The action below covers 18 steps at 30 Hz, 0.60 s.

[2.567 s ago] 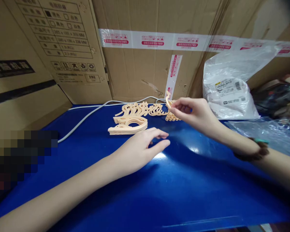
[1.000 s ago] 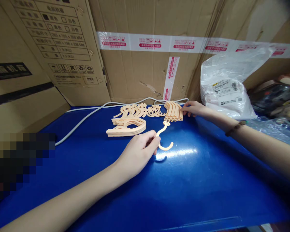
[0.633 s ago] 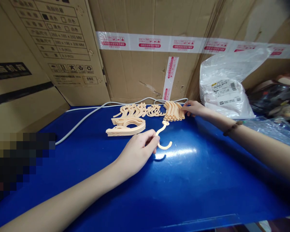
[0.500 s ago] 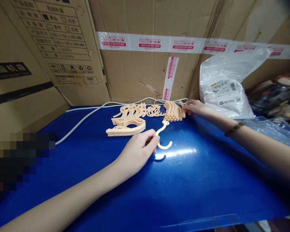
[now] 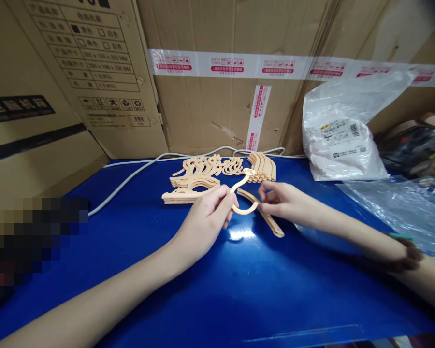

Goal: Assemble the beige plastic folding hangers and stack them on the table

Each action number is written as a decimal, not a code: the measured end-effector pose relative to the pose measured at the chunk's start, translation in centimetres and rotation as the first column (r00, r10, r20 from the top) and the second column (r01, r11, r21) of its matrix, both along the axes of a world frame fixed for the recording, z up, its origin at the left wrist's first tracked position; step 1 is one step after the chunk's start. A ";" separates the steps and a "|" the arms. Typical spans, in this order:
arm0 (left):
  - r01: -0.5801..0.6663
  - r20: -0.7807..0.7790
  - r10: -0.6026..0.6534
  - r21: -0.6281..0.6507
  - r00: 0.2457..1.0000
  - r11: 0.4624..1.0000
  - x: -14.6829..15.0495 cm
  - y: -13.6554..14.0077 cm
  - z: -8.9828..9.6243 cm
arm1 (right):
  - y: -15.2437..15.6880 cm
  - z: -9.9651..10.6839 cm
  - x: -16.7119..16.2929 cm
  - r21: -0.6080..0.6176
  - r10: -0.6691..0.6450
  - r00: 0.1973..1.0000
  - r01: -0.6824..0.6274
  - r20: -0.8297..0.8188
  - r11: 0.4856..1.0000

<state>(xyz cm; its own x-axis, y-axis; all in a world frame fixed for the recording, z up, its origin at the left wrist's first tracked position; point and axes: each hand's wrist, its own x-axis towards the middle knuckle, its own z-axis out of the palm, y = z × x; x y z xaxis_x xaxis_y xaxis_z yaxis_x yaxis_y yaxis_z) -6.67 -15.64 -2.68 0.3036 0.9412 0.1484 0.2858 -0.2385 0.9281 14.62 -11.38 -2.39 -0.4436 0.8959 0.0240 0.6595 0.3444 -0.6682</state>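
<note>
My left hand (image 5: 212, 210) is closed on the stem of a cream plastic hanger hook (image 5: 245, 211), whose flat round end points away from me. My right hand (image 5: 284, 203) pinches a curved hanger arm (image 5: 274, 226) of the same cream plastic, slanting just behind and right of the hook. Behind them lies a row of curved hanger arms (image 5: 263, 166). Farther left are several loose hooks (image 5: 203, 166), and in front of those a stack of wider hanger pieces (image 5: 181, 197), partly covered by my left hand.
The blue tabletop (image 5: 217, 290) runs up to cardboard boxes (image 5: 203, 111) at the back and left. A white cable (image 5: 125, 181) lies along the rear. To the right stand a white plastic bag (image 5: 342, 145) and clear plastic film (image 5: 398, 208).
My right hand has come away from the row of arms toward me and left, bringing one curved hanger arm beside the hook. My left hand still holds the hook, slightly raised.
</note>
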 end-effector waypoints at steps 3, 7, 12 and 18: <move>0.023 0.012 -0.023 -0.020 1.000 1.000 0.1 0.2 -0.4 | -1.3 -0.4 -0.6 0.068 0.024 0.997 -0.029 0.072 0.997; 0.060 0.040 -0.057 -0.063 0.998 0.996 0.3 0.3 -0.7 | -2.0 -0.4 -1.1 0.089 0.054 0.995 -0.061 0.081 0.994; 0.053 0.079 -0.043 -0.131 0.996 0.990 0.6 0.2 -0.5 | -2.3 -0.1 -1.1 0.117 0.099 0.994 -0.105 0.054 0.988; 0.094 0.156 -0.059 -0.223 0.986 0.970 0.7 0.3 -0.5 | -1.8 1.1 0.3 0.631 -0.154 0.984 0.063 0.091 0.773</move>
<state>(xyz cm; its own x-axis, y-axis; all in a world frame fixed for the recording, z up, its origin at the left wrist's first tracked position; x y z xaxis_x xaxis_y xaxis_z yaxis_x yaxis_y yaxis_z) -6.01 -15.39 -3.20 0.3669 0.9300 -0.0201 0.1314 -0.0304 0.9909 14.93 -13.18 -1.33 -0.3840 0.7463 0.5437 0.7824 0.5757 -0.2376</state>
